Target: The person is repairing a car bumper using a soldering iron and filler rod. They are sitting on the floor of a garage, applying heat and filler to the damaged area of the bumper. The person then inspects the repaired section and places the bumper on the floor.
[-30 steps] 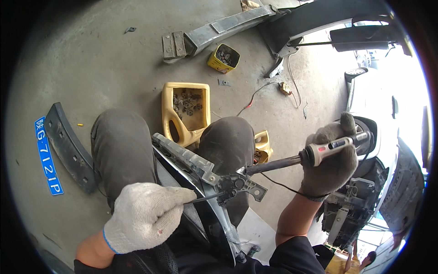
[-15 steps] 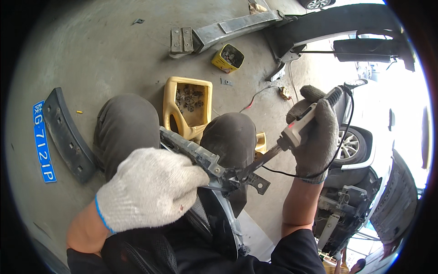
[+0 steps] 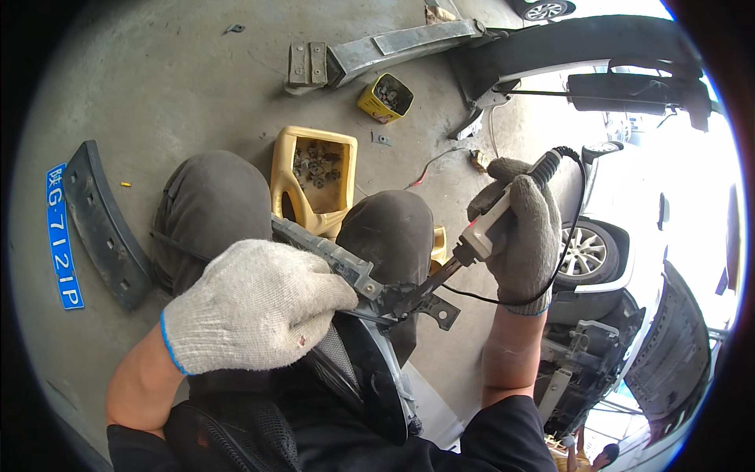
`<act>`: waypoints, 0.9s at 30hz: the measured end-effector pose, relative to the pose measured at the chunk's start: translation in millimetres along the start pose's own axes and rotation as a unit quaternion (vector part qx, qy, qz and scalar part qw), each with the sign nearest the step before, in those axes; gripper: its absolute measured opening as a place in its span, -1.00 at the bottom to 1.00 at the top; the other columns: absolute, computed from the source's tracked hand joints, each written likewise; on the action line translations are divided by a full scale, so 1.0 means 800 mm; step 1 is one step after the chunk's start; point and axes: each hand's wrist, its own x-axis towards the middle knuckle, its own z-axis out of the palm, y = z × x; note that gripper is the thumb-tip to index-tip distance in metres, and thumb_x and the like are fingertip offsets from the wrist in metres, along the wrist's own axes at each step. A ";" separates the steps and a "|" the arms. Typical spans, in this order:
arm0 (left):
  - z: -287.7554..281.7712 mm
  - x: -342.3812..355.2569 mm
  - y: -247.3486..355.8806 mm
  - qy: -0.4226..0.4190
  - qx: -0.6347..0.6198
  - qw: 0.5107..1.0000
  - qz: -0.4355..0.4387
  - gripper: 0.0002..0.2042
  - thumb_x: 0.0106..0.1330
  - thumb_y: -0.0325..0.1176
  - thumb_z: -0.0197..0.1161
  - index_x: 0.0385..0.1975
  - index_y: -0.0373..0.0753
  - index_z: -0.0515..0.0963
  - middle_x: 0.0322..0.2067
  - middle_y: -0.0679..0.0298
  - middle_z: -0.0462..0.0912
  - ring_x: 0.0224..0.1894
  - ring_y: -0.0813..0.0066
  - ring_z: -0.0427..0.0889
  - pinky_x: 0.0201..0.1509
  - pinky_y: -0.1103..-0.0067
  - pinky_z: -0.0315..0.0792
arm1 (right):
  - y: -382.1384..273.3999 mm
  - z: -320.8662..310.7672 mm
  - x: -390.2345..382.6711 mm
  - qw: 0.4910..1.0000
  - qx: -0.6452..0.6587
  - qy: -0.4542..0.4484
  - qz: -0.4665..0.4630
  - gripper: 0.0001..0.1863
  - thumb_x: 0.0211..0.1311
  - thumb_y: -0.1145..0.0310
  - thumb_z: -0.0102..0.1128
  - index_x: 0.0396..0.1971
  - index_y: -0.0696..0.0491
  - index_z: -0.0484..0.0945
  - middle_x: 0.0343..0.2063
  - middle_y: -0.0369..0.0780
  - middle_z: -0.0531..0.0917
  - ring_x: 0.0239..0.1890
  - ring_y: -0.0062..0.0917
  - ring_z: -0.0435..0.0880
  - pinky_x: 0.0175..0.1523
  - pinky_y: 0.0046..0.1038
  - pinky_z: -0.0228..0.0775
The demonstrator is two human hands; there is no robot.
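Note:
Across my lap lies a headlight [image 3: 376, 358] with a black plastic housing and a mounting tab sticking out to the right. My right hand [image 3: 525, 236], in a grey knit glove, is closed round the pale handle of a corded soldering iron [image 3: 486, 234]. The iron's dark metal tip slants down to the left and meets the black plastic near the tab. My left hand [image 3: 255, 307], in a white knit glove, is closed with its fingers pinched beside the housing. A thin dark strip [image 3: 368, 317] runs from those fingers towards the iron's tip; its held end is hidden.
Beyond my knees stand a cut-open yellow jug [image 3: 353, 173] and a yellow tub [image 3: 370, 105], both with small hardware. A curved black panel [image 3: 102, 228] and blue plate [image 3: 59, 236] lie left. A bumper part [image 3: 582, 51] lies far right, near a white car [image 3: 621, 267].
My right hand and the iron have shifted slightly left, with the tip lower on the plastic. The left hand stays pinched beside the housing. The whole view has shifted a little.

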 end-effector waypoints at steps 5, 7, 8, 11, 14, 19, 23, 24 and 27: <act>-0.001 -0.004 0.006 0.006 0.023 1.000 0.012 -0.79 0.02 -0.47 0.27 -0.31 -0.19 0.71 -0.52 0.20 0.63 -0.40 0.17 0.67 -0.32 0.33 0.53 | -0.001 -0.002 0.003 1.000 -0.022 -0.009 0.007 -0.61 0.47 0.22 0.00 -0.01 0.29 0.49 -0.48 -0.11 0.64 -0.56 -0.51 0.60 -0.48 -0.52 0.48; 0.002 -0.006 0.013 0.024 0.067 0.997 0.029 -0.78 -0.01 -0.46 0.30 -0.31 -0.19 0.71 -0.54 0.22 0.61 -0.42 0.20 0.66 -0.35 0.34 0.52 | -0.002 -0.003 0.001 0.999 -0.029 -0.007 0.017 -0.63 0.46 0.23 0.02 -0.04 0.28 0.50 -0.48 -0.11 0.64 -0.55 -0.50 0.61 -0.48 -0.51 0.49; 0.003 -0.007 0.016 0.034 0.089 0.995 0.037 -0.77 -0.02 -0.45 0.31 -0.31 -0.18 0.71 -0.55 0.23 0.60 -0.43 0.21 0.65 -0.36 0.35 0.52 | -0.001 -0.004 0.002 0.999 -0.031 -0.007 0.023 -0.63 0.46 0.22 0.04 -0.05 0.27 0.50 -0.48 -0.11 0.64 -0.56 -0.50 0.61 -0.47 -0.50 0.50; 0.002 -0.005 0.026 0.027 0.155 0.986 0.052 -0.76 -0.04 -0.40 0.34 -0.31 -0.16 0.71 -0.56 0.29 0.58 -0.45 0.27 0.63 -0.39 0.37 0.50 | 0.003 -0.010 0.006 0.999 -0.039 -0.006 0.037 -0.64 0.46 0.22 0.06 -0.09 0.27 0.51 -0.49 -0.11 0.63 -0.56 -0.49 0.61 -0.47 -0.49 0.51; 0.005 -0.002 0.028 0.040 0.194 0.977 0.084 -0.78 -0.01 -0.37 0.36 -0.31 -0.14 0.71 -0.57 0.33 0.58 -0.47 0.33 0.61 -0.39 0.40 0.49 | 0.006 -0.012 0.008 0.998 -0.041 -0.001 0.043 -0.65 0.46 0.22 0.05 -0.10 0.27 0.52 -0.48 -0.12 0.63 -0.55 -0.50 0.62 -0.47 -0.50 0.51; 0.011 0.002 0.016 0.078 0.208 0.969 0.104 -0.82 0.02 -0.38 0.35 -0.33 -0.15 0.71 -0.58 0.34 0.58 -0.48 0.37 0.60 -0.36 0.43 0.49 | 0.007 -0.010 0.014 0.998 -0.056 0.025 0.035 -0.63 0.48 0.19 0.01 -0.09 0.25 0.52 -0.49 -0.13 0.62 -0.53 -0.50 0.61 -0.46 -0.51 0.50; 0.011 0.001 0.013 0.063 0.199 0.972 0.103 -0.84 0.02 -0.39 0.35 -0.36 -0.17 0.70 -0.58 0.34 0.59 -0.48 0.37 0.60 -0.39 0.43 0.48 | 0.008 -0.024 0.014 0.998 -0.033 0.034 0.038 -0.62 0.49 0.18 -0.01 -0.09 0.25 0.52 -0.49 -0.13 0.62 -0.54 -0.49 0.61 -0.47 -0.51 0.50; 0.012 0.000 0.013 0.061 0.203 0.972 0.102 -0.84 0.02 -0.39 0.35 -0.36 -0.17 0.70 -0.57 0.34 0.60 -0.48 0.37 0.60 -0.40 0.43 0.48 | 0.009 -0.026 0.013 0.998 -0.034 0.030 0.038 -0.62 0.49 0.18 0.00 -0.09 0.25 0.52 -0.49 -0.12 0.62 -0.55 -0.49 0.61 -0.47 -0.50 0.50; 0.014 -0.002 0.014 0.068 0.209 0.970 0.100 -0.84 0.01 -0.39 0.35 -0.36 -0.17 0.70 -0.56 0.34 0.62 -0.49 0.38 0.61 -0.43 0.44 0.47 | 0.009 -0.025 0.009 0.998 -0.041 0.034 0.033 -0.63 0.48 0.19 0.00 -0.09 0.25 0.52 -0.50 -0.11 0.62 -0.56 -0.48 0.61 -0.48 -0.48 0.52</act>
